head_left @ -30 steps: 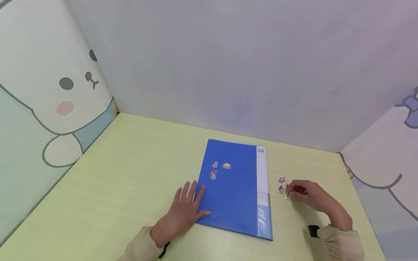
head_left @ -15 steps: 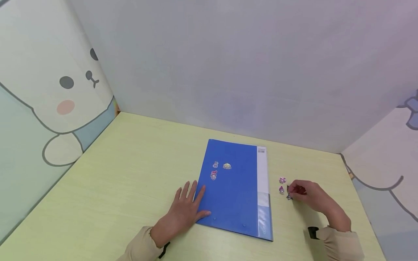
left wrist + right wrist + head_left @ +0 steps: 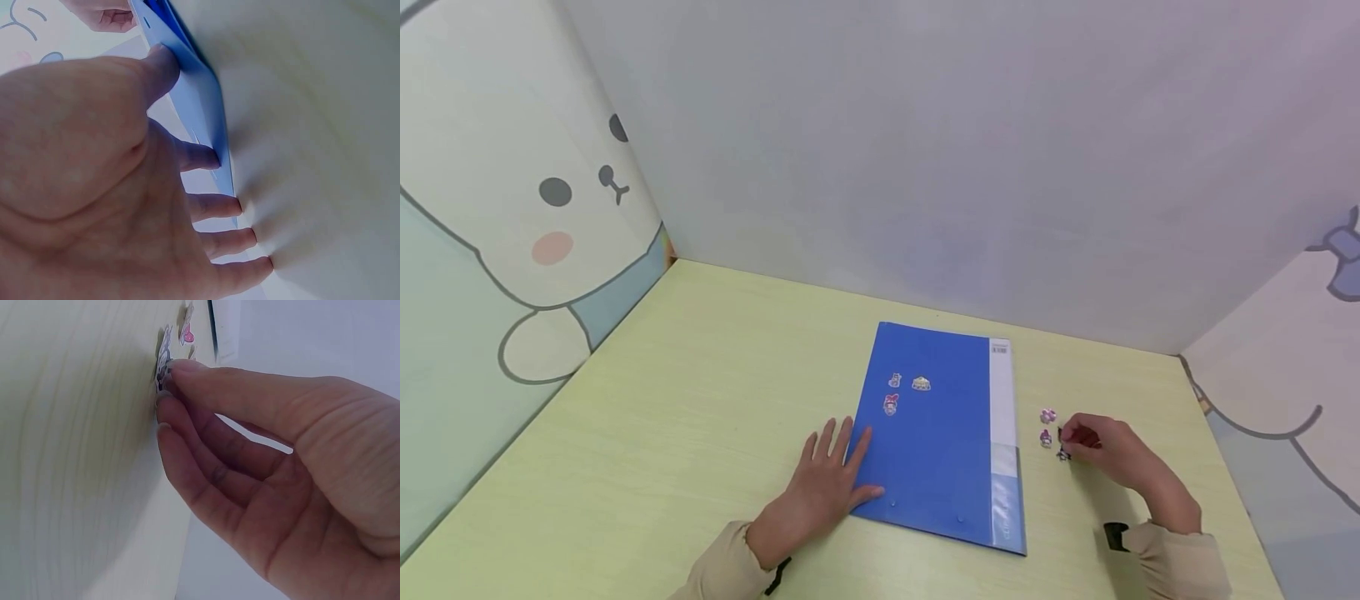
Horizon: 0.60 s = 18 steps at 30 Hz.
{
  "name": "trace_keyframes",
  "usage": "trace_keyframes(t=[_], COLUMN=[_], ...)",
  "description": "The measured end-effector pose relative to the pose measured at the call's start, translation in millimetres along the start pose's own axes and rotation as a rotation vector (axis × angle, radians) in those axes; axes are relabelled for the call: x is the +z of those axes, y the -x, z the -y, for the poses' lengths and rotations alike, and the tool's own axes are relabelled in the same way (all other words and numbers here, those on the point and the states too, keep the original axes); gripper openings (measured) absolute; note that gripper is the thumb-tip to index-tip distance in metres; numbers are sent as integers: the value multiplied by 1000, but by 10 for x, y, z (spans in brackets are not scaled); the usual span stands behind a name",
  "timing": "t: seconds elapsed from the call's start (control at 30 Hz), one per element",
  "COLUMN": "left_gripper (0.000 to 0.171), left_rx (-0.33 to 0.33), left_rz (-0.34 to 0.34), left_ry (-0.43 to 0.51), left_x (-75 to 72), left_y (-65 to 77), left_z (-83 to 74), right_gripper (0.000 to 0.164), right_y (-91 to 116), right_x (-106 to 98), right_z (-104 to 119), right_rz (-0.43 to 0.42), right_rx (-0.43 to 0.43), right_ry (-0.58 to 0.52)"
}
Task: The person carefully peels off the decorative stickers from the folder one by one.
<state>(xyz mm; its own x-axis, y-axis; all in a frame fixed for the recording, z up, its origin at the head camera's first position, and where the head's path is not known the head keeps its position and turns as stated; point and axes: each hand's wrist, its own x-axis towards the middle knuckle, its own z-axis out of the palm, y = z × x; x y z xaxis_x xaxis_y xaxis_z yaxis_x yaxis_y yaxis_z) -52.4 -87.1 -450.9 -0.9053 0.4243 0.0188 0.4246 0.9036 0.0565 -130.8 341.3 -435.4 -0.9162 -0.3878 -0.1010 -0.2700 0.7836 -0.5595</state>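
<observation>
A blue folder [image 3: 932, 467] with a white strip down its right side lies on the table. My left hand [image 3: 816, 492] rests with spread fingers over its lower left edge; the thumb and index finger are on the cover, the other fingertips on the tabletop. Right of the folder, my right hand [image 3: 1108, 450] pinches a small dark-and-white character sticker [image 3: 164, 353] between thumb and fingertips, close over the table. Part of that sticker is hidden by the fingers. Beside it lie a pink flower-shaped sticker [image 3: 1048, 415] and a pink-hooded character sticker [image 3: 1046, 438].
On the folder's upper left sit a red-bowed character sticker [image 3: 891, 405], a yellowish sticker [image 3: 921, 383] and a small pale sticker [image 3: 894, 380]. The pale yellow table [image 3: 737, 358] meets a plain back wall [image 3: 925, 167], with cartoon-printed panels at both sides.
The sticker at my right fingertips has shifted slightly and shows at a different angle. My right forearm has moved a little left; the left hand stays put on the folder.
</observation>
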Motion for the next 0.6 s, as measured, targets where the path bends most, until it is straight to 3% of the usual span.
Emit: trace_keyframes(t=[0.4, 0.6], left_gripper=[75, 76], left_rx=[20, 12], left_rz=[-77, -57], left_ry=[-37, -54], left_x=[211, 100], left_y=[-4, 12], left_z=[49, 21], right_gripper=[3, 3], right_y=[15, 41], right_x=[9, 29], right_z=[99, 166], right_rz=[1, 13], right_rx=[39, -21], right_ry=[23, 26])
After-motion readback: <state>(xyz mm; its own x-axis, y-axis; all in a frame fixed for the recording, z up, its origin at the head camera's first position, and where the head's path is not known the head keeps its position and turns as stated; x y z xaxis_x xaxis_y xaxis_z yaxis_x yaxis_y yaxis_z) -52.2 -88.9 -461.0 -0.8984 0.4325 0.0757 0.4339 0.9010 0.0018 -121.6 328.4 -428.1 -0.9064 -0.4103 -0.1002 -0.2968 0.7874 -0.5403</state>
